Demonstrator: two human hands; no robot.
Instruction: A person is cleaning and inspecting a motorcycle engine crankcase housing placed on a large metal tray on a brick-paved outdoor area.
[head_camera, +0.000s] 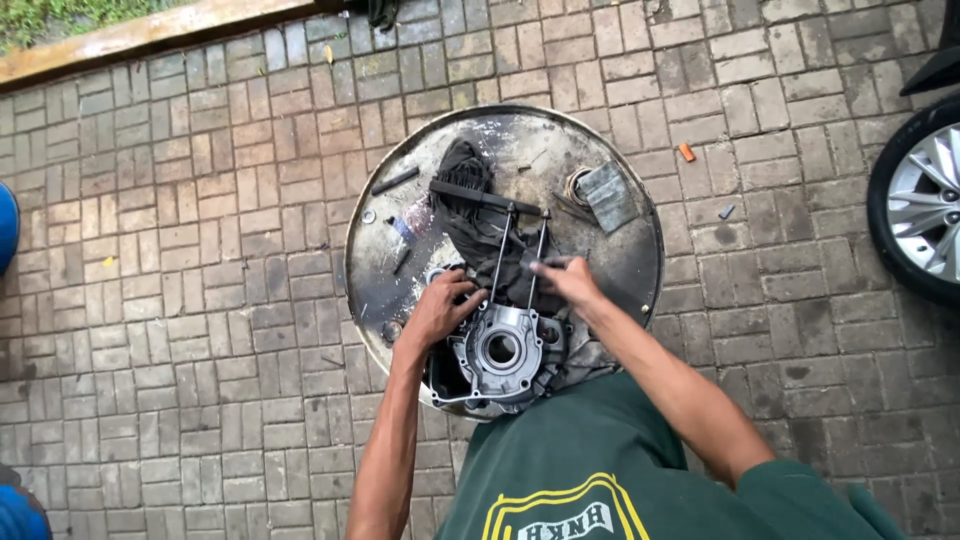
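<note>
Brick paving (200, 250) forms the ground, with a car wheel (925, 200) at the right edge. On it lies a round metal drum lid (630, 260), serving as my work surface. At its near edge sits a grey engine casing (500, 352), a dark rag (470, 215) behind it. Two long studs (500, 255) rise from the casing to a black bar (485, 197). My left hand (438, 310) grips the casing's left rim, fingers closed; my right hand (565, 278) pinches the right stud, fingers together
</note>
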